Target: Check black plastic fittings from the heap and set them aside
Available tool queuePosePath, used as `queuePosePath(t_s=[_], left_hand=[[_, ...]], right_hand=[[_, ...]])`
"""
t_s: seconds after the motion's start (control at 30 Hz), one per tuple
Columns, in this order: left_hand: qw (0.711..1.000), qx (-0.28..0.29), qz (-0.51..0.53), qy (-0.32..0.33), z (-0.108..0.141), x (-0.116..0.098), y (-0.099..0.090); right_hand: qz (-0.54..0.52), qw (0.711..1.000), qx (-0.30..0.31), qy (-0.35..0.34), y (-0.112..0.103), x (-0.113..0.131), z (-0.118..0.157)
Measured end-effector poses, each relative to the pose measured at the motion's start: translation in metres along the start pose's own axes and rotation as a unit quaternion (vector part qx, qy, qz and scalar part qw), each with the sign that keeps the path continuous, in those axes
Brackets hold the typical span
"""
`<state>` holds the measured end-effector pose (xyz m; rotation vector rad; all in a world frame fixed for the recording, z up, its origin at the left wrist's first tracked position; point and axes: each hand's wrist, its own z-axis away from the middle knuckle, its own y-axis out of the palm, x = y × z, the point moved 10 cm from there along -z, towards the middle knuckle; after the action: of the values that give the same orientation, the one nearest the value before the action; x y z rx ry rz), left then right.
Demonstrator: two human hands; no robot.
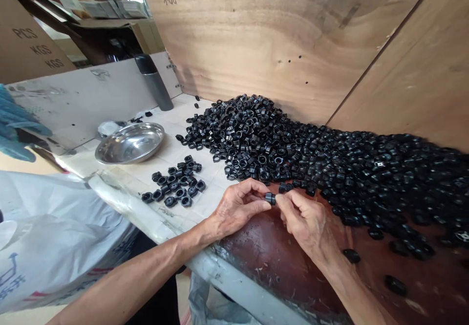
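Observation:
A small black ribbed part (270,198) is pinched between my two hands near the middle of the head view. My left hand (242,203) grips it from the left with thumb and fingers. From the right, the fingertips of my right hand (302,217) close on its other end. Just behind my hands lie a few loose black pieces (285,187). A large heap of black rings (252,129) rises beyond them and runs on to a dark pile of black parts (381,173) at the right. Several black parts (178,183) form a small group left of my hands.
A shiny metal bowl (130,144) stands at the left, with a dark bottle (154,83) behind it. Wooden boards (278,36) wall off the back. A white sack (58,247) lies at the lower left, below a blue glove (18,122). Cardboard boxes (29,36) are at the upper left.

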<state>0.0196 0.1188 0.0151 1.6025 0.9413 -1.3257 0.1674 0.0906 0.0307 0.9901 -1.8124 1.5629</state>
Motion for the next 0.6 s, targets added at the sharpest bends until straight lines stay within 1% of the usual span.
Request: queuePosePath(t_s=[0.1, 0.13, 0.23, 0.27, 0.33, 0.4, 0.47, 0.5, 0.53, 0.57, 0.6], left_hand=[[0.999, 0.0, 0.035, -0.031, 0.0, 0.003, 0.002], [0.999, 0.0, 0.031, -0.033, 0.0, 0.002, 0.002], [1.0, -0.009, -0.005, -0.021, -0.001, -0.003, 0.0], [1.0, -0.008, -0.01, -0.019, 0.0, -0.003, 0.0], [1.0, 0.004, -0.019, -0.02, 0.0, -0.001, 0.001], [0.999, 0.029, -0.043, 0.002, 0.001, 0.0, 0.004], [0.995, 0.046, -0.078, 0.048, 0.001, -0.003, 0.007], [0.994, 0.044, -0.081, 0.06, 0.002, -0.004, 0.006], [0.995, 0.036, -0.07, 0.055, 0.001, -0.003, 0.004], [0.998, 0.026, -0.046, 0.032, 0.0, 0.001, 0.002], [1.0, 0.017, -0.015, 0.002, 0.0, 0.005, 0.001]], right_hand=[[-0.034, 0.999, 0.015, -0.017, 0.004, 0.001, 0.001], [-0.04, 0.999, 0.026, -0.013, 0.006, 0.001, 0.001], [-0.055, 0.997, 0.052, 0.028, 0.013, -0.002, 0.003], [-0.06, 0.997, 0.05, 0.029, 0.012, -0.001, 0.003], [-0.055, 0.998, 0.031, 0.008, 0.009, 0.005, 0.002], [-0.056, 0.998, 0.018, 0.014, 0.007, 0.003, 0.001], [-0.092, 0.993, 0.027, 0.066, 0.01, -0.009, 0.0], [-0.118, 0.989, 0.03, 0.087, 0.012, -0.013, 0.0], [-0.135, 0.986, 0.029, 0.092, 0.012, -0.015, 0.0], [-0.137, 0.987, 0.024, 0.075, 0.011, -0.012, -0.001], [-0.123, 0.991, 0.013, 0.04, 0.008, -0.005, -0.002]])
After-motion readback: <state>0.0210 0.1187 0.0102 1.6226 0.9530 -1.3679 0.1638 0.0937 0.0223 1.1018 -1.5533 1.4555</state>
